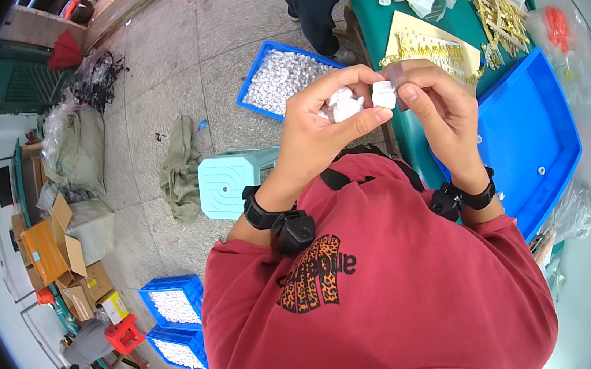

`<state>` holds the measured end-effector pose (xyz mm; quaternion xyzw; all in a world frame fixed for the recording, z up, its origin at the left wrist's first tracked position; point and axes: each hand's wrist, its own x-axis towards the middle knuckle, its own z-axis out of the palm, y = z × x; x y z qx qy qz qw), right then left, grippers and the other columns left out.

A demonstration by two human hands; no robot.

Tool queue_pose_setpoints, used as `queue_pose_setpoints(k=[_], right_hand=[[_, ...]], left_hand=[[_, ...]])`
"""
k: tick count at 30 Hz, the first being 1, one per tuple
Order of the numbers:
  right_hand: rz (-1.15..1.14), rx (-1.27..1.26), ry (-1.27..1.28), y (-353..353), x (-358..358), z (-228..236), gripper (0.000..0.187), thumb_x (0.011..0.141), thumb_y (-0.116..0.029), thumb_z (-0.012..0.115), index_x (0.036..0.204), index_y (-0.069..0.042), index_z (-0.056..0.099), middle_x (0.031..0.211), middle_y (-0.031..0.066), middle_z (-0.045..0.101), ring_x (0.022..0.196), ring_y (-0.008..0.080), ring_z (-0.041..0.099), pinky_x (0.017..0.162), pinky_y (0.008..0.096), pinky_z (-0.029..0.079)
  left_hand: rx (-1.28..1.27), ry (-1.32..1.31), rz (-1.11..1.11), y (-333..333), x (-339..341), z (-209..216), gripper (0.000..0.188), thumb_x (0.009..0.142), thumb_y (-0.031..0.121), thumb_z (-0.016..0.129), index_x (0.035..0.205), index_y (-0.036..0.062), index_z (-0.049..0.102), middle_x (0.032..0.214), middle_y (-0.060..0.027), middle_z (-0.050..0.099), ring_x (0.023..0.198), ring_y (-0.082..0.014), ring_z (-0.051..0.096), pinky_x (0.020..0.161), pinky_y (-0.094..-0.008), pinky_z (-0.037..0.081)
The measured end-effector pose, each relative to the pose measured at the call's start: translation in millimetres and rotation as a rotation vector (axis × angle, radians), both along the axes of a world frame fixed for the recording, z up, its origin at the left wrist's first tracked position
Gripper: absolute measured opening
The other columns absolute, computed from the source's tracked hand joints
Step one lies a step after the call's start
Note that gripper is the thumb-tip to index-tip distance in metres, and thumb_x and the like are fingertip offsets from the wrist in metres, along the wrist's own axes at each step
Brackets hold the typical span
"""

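My left hand (pixel 323 111) is curled round several small white pieces (pixel 346 107), cupped in the palm. At its fingertips sits one white block-like piece (pixel 383 95) with rounded edges, its kind unclear. My right hand (pixel 446 110) is closed, thumb against fingers, on a small translucent strip (pixel 396 75) that looks like clear plastic. The strip stands right beside the white block, and whether they are joined I cannot tell. Both hands are close together, raised in front of my chest. Black bands with small devices circle both wrists.
To the right, a green table (pixel 419 141) carries a blue tray (pixel 525 134) with a few small rings, a yellow board (pixel 412 26) of gold-coloured pieces and golden strips (pixel 501 12). A blue crate (pixel 244 96) of white pieces and a turquoise stool (pixel 225 186) stand on the floor. Someone stands beyond.
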<state>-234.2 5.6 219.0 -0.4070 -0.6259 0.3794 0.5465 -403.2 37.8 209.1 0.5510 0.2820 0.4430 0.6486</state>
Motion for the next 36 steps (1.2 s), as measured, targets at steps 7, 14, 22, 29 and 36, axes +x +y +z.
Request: queue_pose_setpoints(k=[7, 14, 22, 29, 36], right_hand=[[0.012, -0.097, 0.111, -6, 15, -2, 0.012, 0.088, -0.008, 0.052, 0.091, 0.003, 0.057, 0.094, 0.0094, 0.059, 0.084, 0.0133, 0.056, 0.072, 0.0251, 0.046], [-0.15, -0.108, 0.219, -15, 19, -12, 0.014, 0.09, -0.012, 0.051, 0.09, 0.002, 0.056, 0.092, 0.0088, 0.06, 0.078, 0.0113, 0.054, 0.072, 0.0252, 0.046], [-0.093, -0.313, 0.239, -4, 2, -46, 0.013, 0.09, -0.011, 0.051, 0.089, 0.001, 0.054, 0.08, 0.0021, 0.055, 0.074, 0.0062, 0.05, 0.067, 0.0209, 0.041], [-0.104, -0.187, 0.176, 2, 2, -40, 0.014, 0.091, -0.012, 0.05, 0.088, 0.002, 0.053, 0.08, 0.0026, 0.054, 0.072, 0.0067, 0.05, 0.065, 0.0214, 0.042], [-0.081, -0.084, 0.188, -1, 17, -38, 0.015, 0.092, -0.013, 0.046, 0.093, 0.001, 0.053, 0.087, 0.0095, 0.059, 0.076, 0.0131, 0.056, 0.065, 0.025, 0.046]], left_hand=[[0.305, 0.244, 0.006, 14, 2, -9, 0.029, 0.071, 0.004, 0.071, 0.098, 0.0029, 0.061, 0.078, 0.0022, 0.054, 0.072, -0.004, 0.048, 0.06, -0.0184, 0.037], [0.162, 0.444, 0.116, 54, 8, -58, 0.032, 0.075, 0.019, 0.07, 0.102, 0.0057, 0.06, 0.077, -0.0004, 0.053, 0.064, -0.009, 0.049, 0.053, -0.0206, 0.039], [-0.88, -0.457, -0.291, 56, 7, -72, 0.035, 0.091, 0.016, 0.038, 0.121, -0.0011, 0.043, 0.091, -0.0072, 0.053, 0.067, -0.0083, 0.049, 0.04, -0.0156, 0.037], [-0.688, -0.335, -0.224, 28, 24, -34, 0.038, 0.091, 0.012, 0.046, 0.126, 0.0, 0.04, 0.09, -0.0059, 0.054, 0.066, -0.0029, 0.047, 0.04, -0.0124, 0.034], [-0.655, -0.292, -0.322, 20, 30, -32, 0.038, 0.086, 0.011, 0.057, 0.122, 0.0025, 0.046, 0.085, -0.0011, 0.053, 0.067, -0.0017, 0.046, 0.042, -0.0119, 0.033]])
